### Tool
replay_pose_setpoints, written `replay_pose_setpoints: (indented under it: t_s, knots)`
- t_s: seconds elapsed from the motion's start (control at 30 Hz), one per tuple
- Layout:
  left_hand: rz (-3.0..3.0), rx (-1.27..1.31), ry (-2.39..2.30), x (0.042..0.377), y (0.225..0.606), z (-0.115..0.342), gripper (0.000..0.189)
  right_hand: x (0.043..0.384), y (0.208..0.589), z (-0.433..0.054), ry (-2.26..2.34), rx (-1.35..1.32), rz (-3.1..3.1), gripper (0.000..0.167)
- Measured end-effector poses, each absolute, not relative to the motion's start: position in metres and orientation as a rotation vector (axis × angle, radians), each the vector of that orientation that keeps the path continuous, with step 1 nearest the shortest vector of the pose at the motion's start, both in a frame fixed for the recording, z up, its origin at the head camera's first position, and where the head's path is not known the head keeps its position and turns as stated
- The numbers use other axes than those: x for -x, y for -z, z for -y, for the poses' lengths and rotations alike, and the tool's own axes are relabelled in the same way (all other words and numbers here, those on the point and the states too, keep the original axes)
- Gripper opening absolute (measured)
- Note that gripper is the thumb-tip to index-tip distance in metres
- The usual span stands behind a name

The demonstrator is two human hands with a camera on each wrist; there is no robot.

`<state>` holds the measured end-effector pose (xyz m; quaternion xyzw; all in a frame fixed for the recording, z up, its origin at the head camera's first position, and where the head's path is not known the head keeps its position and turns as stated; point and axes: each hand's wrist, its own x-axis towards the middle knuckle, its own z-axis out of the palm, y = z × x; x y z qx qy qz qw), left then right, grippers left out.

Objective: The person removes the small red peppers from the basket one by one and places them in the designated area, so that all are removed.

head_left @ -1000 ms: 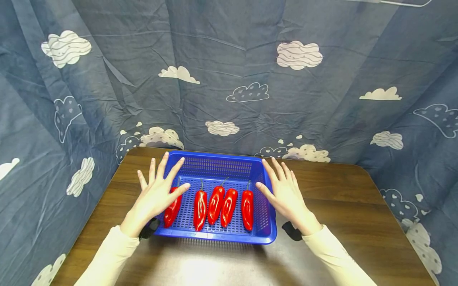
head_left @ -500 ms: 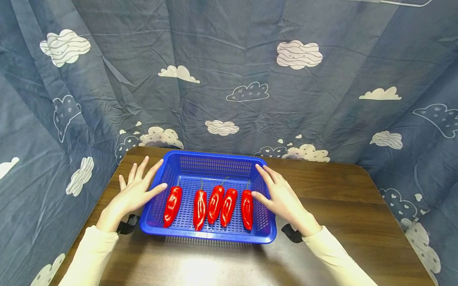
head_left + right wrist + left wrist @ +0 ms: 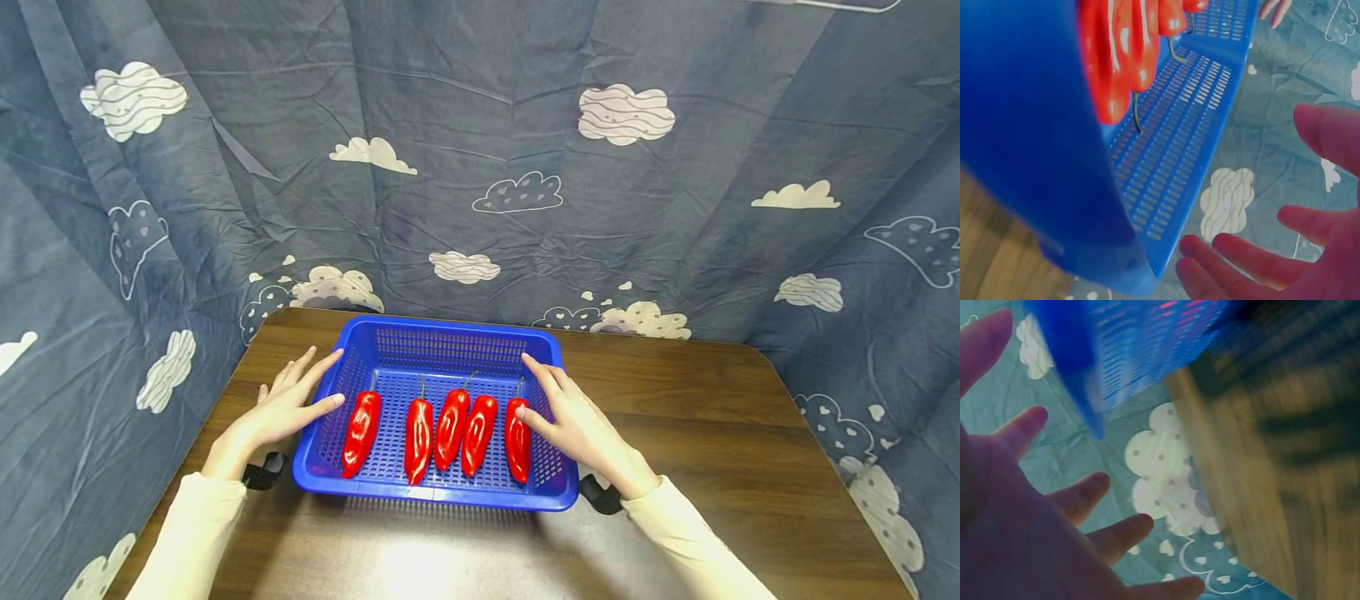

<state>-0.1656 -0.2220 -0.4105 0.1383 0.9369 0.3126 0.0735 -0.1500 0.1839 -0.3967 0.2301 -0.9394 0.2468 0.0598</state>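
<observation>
In the head view, a blue perforated basket (image 3: 431,493) sits on a brown wooden table (image 3: 690,417), five red peppers (image 3: 452,429) lying inside it. A person's left hand (image 3: 279,414) is at the basket's left side; the right hand (image 3: 581,421) is over its right rim. Behind the basket hangs a cloud-patterned curtain (image 3: 465,125).

In the left wrist view, the left hand's fingers spread wide beside the basket.

In the right wrist view, the right hand's fingers extend loosely near the basket's rim; contact cannot be told.
</observation>
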Motion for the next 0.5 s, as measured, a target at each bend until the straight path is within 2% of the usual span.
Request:
replay_pose_setpoints:
  t_s: [0.5]
  knots:
    - [-2.754,-0.577,-1.147,0.181,0.440,0.225,0.064,0.152,0.402,-0.177,-0.895,-0.685,2.883,0.069]
